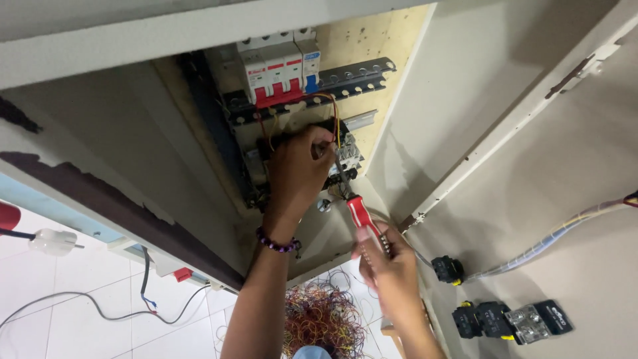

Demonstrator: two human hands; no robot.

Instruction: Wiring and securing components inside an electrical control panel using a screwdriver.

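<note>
Head view: screwdriver (pixel 362 213) inside cramped cabinet (pixel 199 193).

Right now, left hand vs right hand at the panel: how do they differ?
The left hand reaches deep into the cabinet and presses on a black component among the wires; the right hand sits lower, outside near the opening. The right hand grips a red-handled screwdriver whose shaft points up into the component; the left hand holds no tool. The left wrist wears a purple bead bracelet; the right shows none. Both are bare.
</note>
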